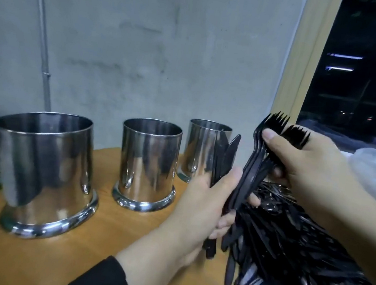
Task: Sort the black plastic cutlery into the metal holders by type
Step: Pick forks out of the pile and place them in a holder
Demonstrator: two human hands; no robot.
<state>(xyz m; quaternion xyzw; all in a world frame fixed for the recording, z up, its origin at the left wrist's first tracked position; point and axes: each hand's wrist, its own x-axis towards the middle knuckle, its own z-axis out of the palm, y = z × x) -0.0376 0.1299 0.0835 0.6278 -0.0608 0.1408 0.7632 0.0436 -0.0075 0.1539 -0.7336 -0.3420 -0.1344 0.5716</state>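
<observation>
A person's right hand (305,169) clamps thumb and fingers round a bundle of black plastic forks (264,146), tines up and handles slanting down-left toward the left hand (201,204), whose fingers curl round a bunch of knives (226,160) standing upright. Three metal holders stand in a row on the wooden table (28,260): the far holder (201,148) lies just behind the knives, the middle holder (148,161) and near holder (41,167) farther left. The loose cutlery pile (299,248) lies beneath both hands, and the left hand is nearer the holders.
</observation>
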